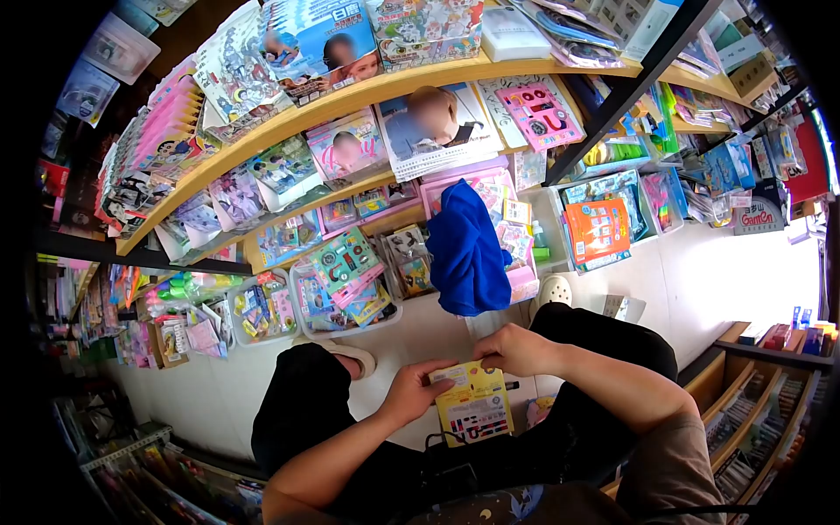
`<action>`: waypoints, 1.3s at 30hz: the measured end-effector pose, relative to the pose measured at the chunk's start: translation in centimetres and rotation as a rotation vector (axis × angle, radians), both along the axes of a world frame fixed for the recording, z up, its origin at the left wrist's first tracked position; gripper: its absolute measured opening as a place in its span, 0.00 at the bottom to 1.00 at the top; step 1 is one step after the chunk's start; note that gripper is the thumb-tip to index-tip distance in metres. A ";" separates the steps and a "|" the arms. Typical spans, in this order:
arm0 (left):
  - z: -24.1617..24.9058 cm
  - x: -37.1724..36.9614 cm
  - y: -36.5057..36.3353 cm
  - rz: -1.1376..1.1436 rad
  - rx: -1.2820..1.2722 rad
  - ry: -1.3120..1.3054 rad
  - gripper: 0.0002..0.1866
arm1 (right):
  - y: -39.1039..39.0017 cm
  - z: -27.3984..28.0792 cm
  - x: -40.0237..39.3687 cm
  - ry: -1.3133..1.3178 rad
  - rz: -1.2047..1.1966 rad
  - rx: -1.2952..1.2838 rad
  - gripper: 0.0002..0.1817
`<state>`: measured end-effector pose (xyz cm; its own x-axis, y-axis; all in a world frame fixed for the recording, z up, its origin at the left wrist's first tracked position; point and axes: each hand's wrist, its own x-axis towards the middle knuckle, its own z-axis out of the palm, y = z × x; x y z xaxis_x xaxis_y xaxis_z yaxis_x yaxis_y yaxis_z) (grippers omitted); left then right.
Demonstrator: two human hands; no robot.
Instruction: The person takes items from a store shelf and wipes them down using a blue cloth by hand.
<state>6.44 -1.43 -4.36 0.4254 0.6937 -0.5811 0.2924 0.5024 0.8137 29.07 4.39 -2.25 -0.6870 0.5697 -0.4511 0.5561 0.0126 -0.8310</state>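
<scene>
Between my knees is a yellow printed packet [475, 404], with small pictures and rows of coloured marks on its face. My left hand [413, 390] grips its upper left edge, the thumb lying over the front. At the top right corner, my right hand [522, 352] pinches the packet with its fingers closed. What is inside the packet cannot be seen. Just beyond my hands, a bright blue cloth [470, 254] is draped over a pink box [525, 284] by the lower shelf.
Wooden shelves [289, 109] with magazines and booklets curve across in front. Below stand clear plastic bins [346, 328] of packaged stationery and a bin with an orange packet [597, 232]. A dark metal post [604, 127] rises at right. A wooden rack [744, 411] stands right of me.
</scene>
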 end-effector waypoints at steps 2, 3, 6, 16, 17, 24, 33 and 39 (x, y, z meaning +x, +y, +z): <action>0.0 -0.1 0.3 -0.015 -0.031 0.016 0.18 | -0.5 -0.7 0.3 0.012 0.012 0.056 0.11; 0.0 -0.1 0.4 -0.008 -0.041 0.002 0.18 | -0.4 -0.7 0.3 0.020 0.018 0.087 0.12; 1.1 -0.2 1.1 -0.006 -0.018 0.041 0.19 | 0.1 0.3 0.5 -0.007 -0.045 -0.018 0.14; 2.0 0.0 2.4 0.236 0.546 0.063 0.14 | 0.7 0.9 -0.3 0.179 -0.462 0.086 0.13; 2.1 0.0 2.7 0.253 0.577 0.043 0.13 | 0.9 1.2 -0.4 0.186 -0.452 0.135 0.12; 2.4 -0.1 3.0 0.311 0.712 0.023 0.11 | 1.1 1.4 -1.0 0.315 -0.557 0.196 0.09; 1.9 -0.2 3.2 0.297 0.690 0.021 0.08 | 1.3 0.1 -0.6 0.233 -0.483 0.277 0.07; 1.1 -1.2 3.9 0.285 0.297 -0.107 0.13 | 2.9 -1.1 -0.2 0.374 -0.539 -0.270 0.06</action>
<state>5.20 2.48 -3.22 0.2393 0.9230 -0.3014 0.0821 0.2901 0.9535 28.87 7.31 -3.36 -0.4777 0.7754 -0.4131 0.1033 -0.4174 -0.9028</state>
